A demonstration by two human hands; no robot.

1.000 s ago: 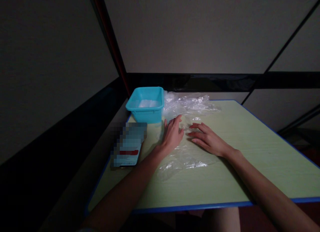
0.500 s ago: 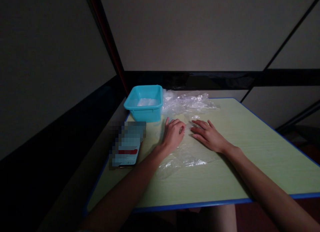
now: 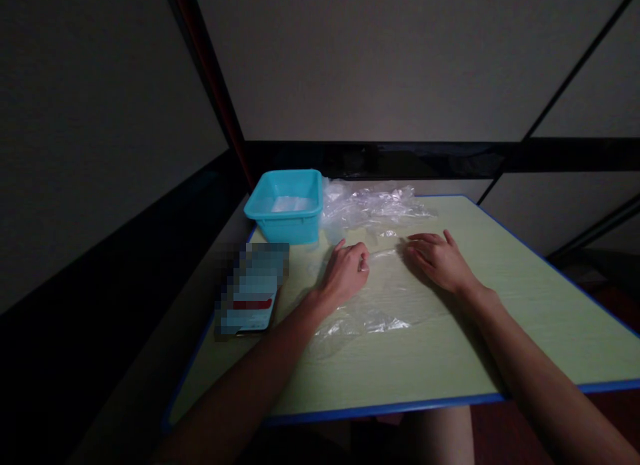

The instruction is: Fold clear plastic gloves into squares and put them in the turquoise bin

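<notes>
A clear plastic bag [image 3: 380, 311] lies flat on the pale green table [image 3: 520, 318]. My left hand [image 3: 347, 271] is on its left part, the fingers curled and pressed together; whatever they may pinch is too small to make out. To the right, my right hand [image 3: 437, 258] is over the bag's upper right part with its fingers apart and holding nothing. Between the two hands a crease runs across the film. Beyond them lies a crumpled heap of clear plastic [image 3: 375, 205].
A turquoise basket [image 3: 293, 228] with something white inside stands at the back left, next to the plastic heap. In front of it lies a phone [image 3: 255, 291], partly pixelated, near the table's left edge. A wall rises behind the table.
My right hand has moved to the right, away from my left hand, and looks a little raised. My left hand has stayed nearly in place. The view has shifted slightly.
</notes>
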